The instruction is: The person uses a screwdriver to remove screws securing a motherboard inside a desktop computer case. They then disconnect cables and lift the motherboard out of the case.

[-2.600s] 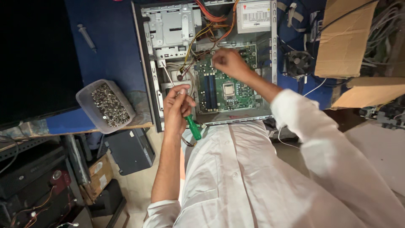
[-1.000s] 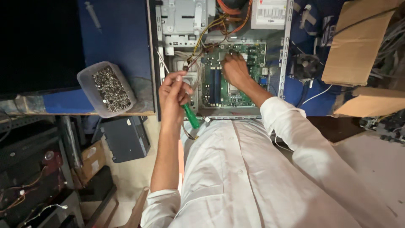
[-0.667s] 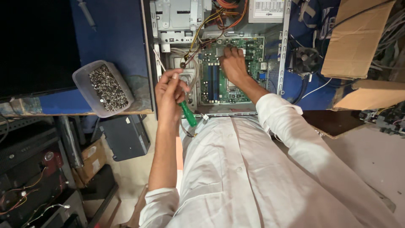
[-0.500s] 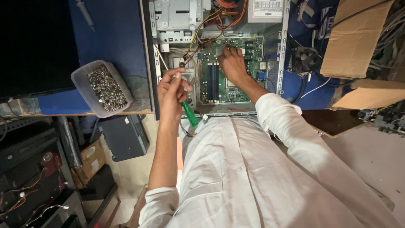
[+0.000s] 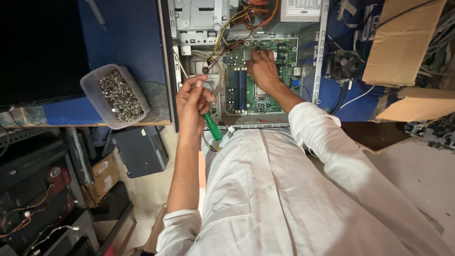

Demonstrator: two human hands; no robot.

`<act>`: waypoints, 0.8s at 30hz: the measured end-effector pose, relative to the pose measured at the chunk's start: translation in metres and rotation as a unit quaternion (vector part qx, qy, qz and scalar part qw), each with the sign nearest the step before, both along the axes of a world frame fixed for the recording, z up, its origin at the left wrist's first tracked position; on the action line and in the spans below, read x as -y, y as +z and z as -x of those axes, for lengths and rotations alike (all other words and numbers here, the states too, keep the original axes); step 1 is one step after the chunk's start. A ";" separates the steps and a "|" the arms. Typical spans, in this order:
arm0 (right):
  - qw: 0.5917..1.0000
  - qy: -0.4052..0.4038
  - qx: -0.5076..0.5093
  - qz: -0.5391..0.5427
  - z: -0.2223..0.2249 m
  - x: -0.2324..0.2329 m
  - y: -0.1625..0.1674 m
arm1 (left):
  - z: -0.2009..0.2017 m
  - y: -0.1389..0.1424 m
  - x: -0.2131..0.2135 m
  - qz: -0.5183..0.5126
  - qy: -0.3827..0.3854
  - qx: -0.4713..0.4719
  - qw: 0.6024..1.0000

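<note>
An open computer case [image 5: 323, 52] lies on a blue table, its green motherboard [image 5: 237, 95] facing up. My right hand [image 5: 262, 71] rests flat on the board near its upper middle, fingers spread toward the top edge. My left hand [image 5: 192, 103] hovers at the case's left edge. It grips a green-handled screwdriver [image 5: 212, 126], whose thin shaft points up and left, and its fingertips pinch something small that I cannot make out. Coloured power cables [image 5: 237, 19] run above the board.
A clear plastic tub of screws [image 5: 115, 96] sits on the blue table [image 5: 132, 42] left of the case. A loose cooling fan [image 5: 344, 64] and cardboard boxes [image 5: 403, 42] lie to the right. Dark equipment [image 5: 137, 149] is stacked under the table.
My right hand has slid from the upper left of the board down onto its middle. My left hand has stayed at the case's left edge with the screwdriver. The view has shifted slightly.
</note>
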State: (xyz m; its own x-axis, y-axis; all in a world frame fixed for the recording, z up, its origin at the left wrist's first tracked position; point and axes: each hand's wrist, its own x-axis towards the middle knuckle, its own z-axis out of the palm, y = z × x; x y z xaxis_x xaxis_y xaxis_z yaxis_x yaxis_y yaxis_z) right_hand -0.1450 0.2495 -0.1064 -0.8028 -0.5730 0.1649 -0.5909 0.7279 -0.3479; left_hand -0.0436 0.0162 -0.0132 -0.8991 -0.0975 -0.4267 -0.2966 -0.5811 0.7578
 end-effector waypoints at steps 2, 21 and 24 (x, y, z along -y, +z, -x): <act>1.000 0.006 0.021 -0.001 0.001 -0.001 0.002 | 0.000 0.001 0.000 -0.001 0.000 -0.005 1.000; 0.658 -0.113 0.284 0.688 -0.044 -0.111 0.106 | 0.004 0.002 0.002 0.018 -0.017 0.014 1.000; 0.533 -0.206 0.285 0.769 -0.064 -0.147 0.131 | 0.009 0.000 -0.008 0.006 -0.041 0.010 0.999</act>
